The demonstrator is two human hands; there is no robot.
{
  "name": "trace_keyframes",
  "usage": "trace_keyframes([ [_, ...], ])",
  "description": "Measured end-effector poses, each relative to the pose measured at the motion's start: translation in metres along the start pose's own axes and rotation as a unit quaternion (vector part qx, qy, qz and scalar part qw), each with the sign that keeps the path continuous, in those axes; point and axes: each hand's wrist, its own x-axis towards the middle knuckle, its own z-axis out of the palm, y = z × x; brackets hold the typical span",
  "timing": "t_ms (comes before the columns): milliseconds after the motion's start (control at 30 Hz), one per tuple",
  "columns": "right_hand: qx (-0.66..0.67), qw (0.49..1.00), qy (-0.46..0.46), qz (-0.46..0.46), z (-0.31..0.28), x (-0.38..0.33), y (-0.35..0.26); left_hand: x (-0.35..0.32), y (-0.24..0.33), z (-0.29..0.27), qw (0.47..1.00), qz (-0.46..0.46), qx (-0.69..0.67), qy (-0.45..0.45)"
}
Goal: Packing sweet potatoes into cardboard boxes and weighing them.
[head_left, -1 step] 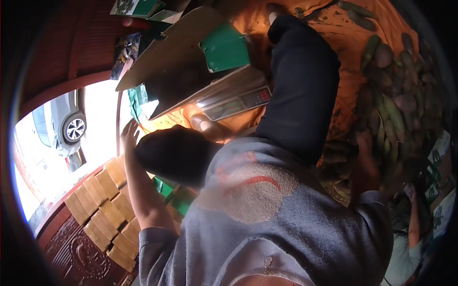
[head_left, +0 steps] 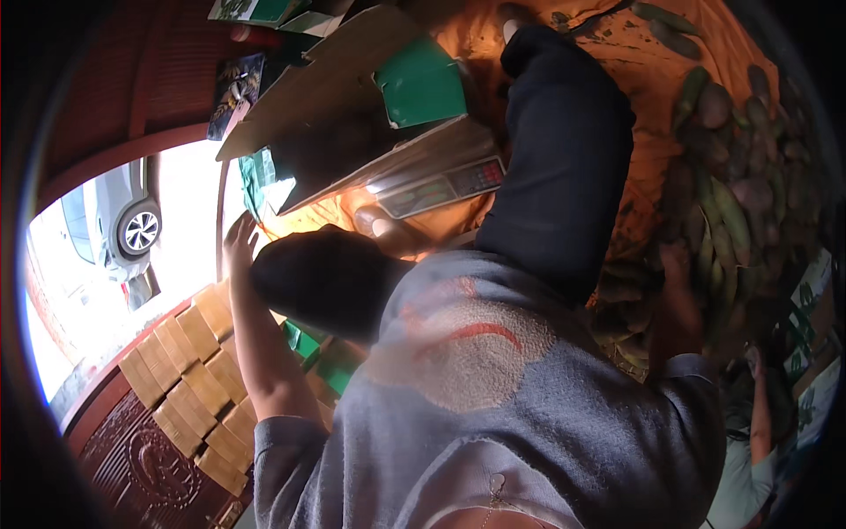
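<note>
My left hand (head_left: 239,244) is raised beside my bent left knee (head_left: 308,278). Its fingers are stretched out and slightly apart, with nothing seen in them, close to a green-and-white plastic wrapper (head_left: 263,183). On the other side, my right hand (head_left: 675,258) reaches into a heap of long green and brown root-like produce (head_left: 730,220). Shadow and the heap obscure those fingers, so I cannot make out whether they grip a piece. Between my legs lies a flat scale (head_left: 432,196) with a red keypad, against an open cardboard box (head_left: 414,150) with a green flap.
An orange sheet (head_left: 648,150) spreads under the produce. Stacked brown cartons (head_left: 189,379) stand at left, by a carved dark-red wooden panel (head_left: 163,458). Another person's arm (head_left: 760,406) shows at lower right, near printed green-and-white boxes (head_left: 811,291). A car (head_left: 115,216) is outside.
</note>
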Motion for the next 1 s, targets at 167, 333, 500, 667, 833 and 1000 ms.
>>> trace_keyframes([
  [167,-0.029,0.999,0.0,0.034,0.031,0.059,0.011,0.004,0.014,0.028,1.0,0.02,0.011,0.002],
  [333,0.061,0.997,-0.051,0.021,0.03,0.082,-0.048,-0.019,0.011,0.012,0.999,0.015,0.029,0.033],
  [500,0.171,0.98,-0.083,0.058,0.037,0.069,-0.09,-0.004,0.028,0.036,0.999,0.03,0.037,0.014],
  [667,0.261,0.955,-0.127,0.066,0.057,0.016,-0.126,-0.015,0.029,0.031,0.998,0.042,0.047,0.01],
  [833,0.356,0.916,-0.162,0.089,0.063,-0.021,-0.072,-0.018,0.033,0.04,0.997,0.052,0.048,0.012],
  [1000,0.434,0.878,-0.19,0.072,0.033,-0.035,-0.031,-0.036,0.008,0.018,0.998,0.053,0.031,0.029],
])
